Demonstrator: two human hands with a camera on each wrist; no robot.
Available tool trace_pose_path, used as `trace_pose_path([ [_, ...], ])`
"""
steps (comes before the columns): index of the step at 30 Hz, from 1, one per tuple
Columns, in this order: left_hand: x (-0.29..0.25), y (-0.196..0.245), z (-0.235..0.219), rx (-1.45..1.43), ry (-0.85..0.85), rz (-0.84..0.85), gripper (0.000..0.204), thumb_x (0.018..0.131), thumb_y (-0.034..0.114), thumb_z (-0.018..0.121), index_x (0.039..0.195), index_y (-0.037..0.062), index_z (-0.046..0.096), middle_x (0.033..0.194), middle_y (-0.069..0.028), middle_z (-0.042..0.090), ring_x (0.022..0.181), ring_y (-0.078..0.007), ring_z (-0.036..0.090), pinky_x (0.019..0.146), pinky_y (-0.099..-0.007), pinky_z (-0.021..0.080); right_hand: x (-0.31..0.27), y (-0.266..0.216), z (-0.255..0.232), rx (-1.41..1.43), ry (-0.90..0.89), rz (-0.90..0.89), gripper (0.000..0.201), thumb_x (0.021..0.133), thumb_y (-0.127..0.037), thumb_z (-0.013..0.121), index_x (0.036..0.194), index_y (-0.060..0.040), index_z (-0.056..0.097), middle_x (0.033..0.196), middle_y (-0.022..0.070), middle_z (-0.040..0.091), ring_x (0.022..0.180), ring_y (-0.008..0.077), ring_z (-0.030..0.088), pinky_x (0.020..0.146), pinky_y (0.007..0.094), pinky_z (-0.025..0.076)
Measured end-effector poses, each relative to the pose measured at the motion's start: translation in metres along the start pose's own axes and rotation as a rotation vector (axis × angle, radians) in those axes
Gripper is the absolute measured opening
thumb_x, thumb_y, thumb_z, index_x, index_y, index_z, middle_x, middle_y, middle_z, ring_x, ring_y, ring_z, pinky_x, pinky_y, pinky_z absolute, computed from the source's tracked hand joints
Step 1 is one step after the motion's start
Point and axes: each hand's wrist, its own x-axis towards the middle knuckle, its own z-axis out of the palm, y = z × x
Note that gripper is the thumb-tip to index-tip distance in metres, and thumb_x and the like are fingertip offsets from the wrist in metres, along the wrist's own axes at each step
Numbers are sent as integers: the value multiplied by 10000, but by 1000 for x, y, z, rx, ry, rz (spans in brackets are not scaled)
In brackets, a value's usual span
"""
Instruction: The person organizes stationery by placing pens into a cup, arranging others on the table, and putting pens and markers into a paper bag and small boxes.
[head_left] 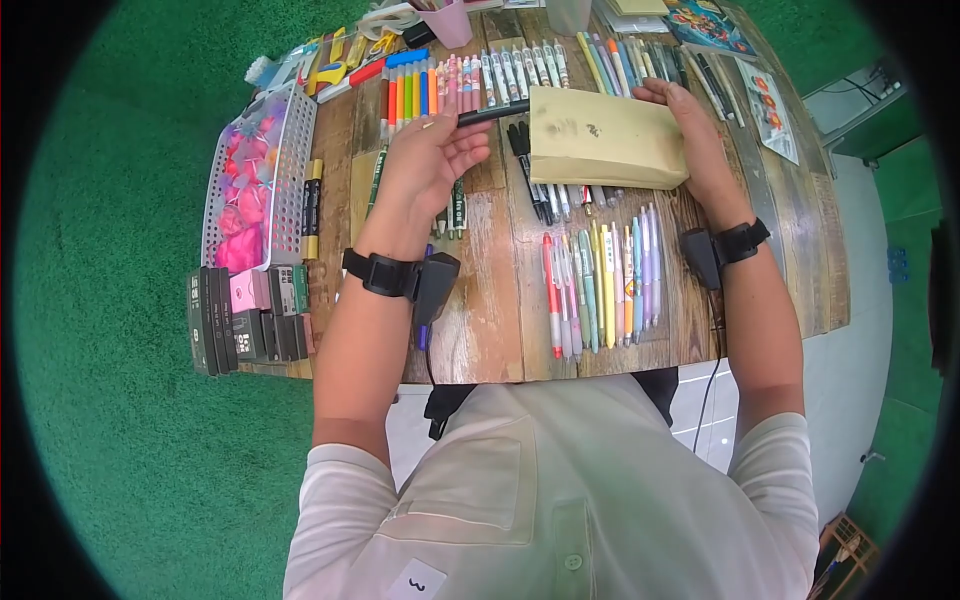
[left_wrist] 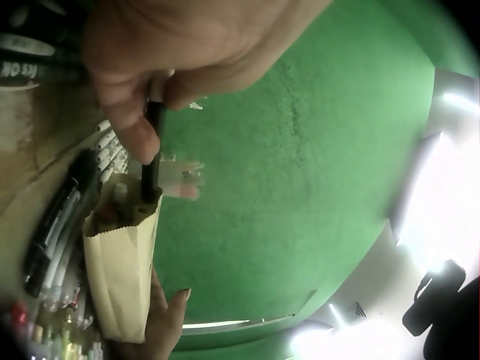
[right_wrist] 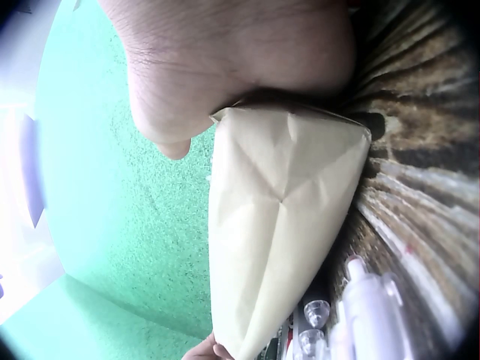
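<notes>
My left hand point(head_left: 425, 160) pinches a black pen point(head_left: 493, 112) between thumb and fingers. Its far tip enters the toothed mouth of a tan paper bag point(head_left: 610, 138); a few pale shapes show inside that mouth in the left wrist view. The bag lies on its side over a row of pens, mouth facing left. Against its closed bottom rests the palm of my right hand point(head_left: 705, 145), thumb extended along the far side. In the right wrist view the folded bottom of the bag point(right_wrist: 285, 187) meets the palm, and most fingers are hidden.
Colourful pens point(head_left: 600, 285) lie in a row nearest me, with black markers point(head_left: 528, 170) beside the bag. More pens point(head_left: 520, 75) line the back. At left stand a white basket point(head_left: 290, 190) of pink items and several small boxes point(head_left: 250, 315). A pink cup point(head_left: 447, 25) stands behind.
</notes>
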Motion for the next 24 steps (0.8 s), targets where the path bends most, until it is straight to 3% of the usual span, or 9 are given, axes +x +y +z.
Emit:
trace_pose_path([
  [2,4,-2,-2,-7,-17,-27,324,1083,227,565,1251,-48,599,1146,-214,712,872,-206,714,796,-321,633,-1,-1,1,3,1,11,613,1094,-459,461,1440,44,516,1410,207,605,1326,247,562,1128,347,413],
  [11,10,-9,35,160,-47,-90,320,1094,317,542,1183,20,620,1070,-135,723,807,-173,683,720,-327,591,0,0,0,-6,-4,3,586,1095,-438,462,1436,35,523,1402,192,615,1315,239,566,1126,342,412],
  [17,23,-15,56,315,-223,-101,414,1106,405,486,1212,15,580,974,-73,658,888,-180,668,786,-357,540,-1,-2,1,-4,1,-9,604,1092,-459,461,1437,33,523,1387,180,624,1301,231,570,1123,337,411],
  [20,13,-16,60,190,0,36,400,1088,344,542,1230,-30,542,1103,-130,620,945,-225,667,834,-386,571,-1,-2,0,0,0,6,637,1086,-498,463,1435,31,527,1378,167,628,1289,221,571,1121,335,410],
  [21,12,-16,56,195,-6,31,400,1088,344,542,1230,-30,542,1103,-130,620,945,-225,667,834,-386,571,-1,-5,1,-43,-1,0,601,1097,-445,440,1445,39,513,1394,174,615,1295,231,574,1121,344,424],
  [23,9,-16,46,157,43,107,373,1073,230,531,1296,-66,484,1066,-146,626,876,-218,681,815,-352,613,-2,-5,0,-83,0,-2,566,1108,-392,416,1455,47,499,1411,182,603,1301,241,577,1120,353,439],
  [24,8,-17,42,152,64,115,319,1057,147,520,1266,-94,511,1090,-164,631,926,-241,698,858,-365,626,-1,-3,0,-83,-1,-5,565,1107,-390,419,1456,47,499,1404,179,608,1300,238,577,1121,353,436],
])
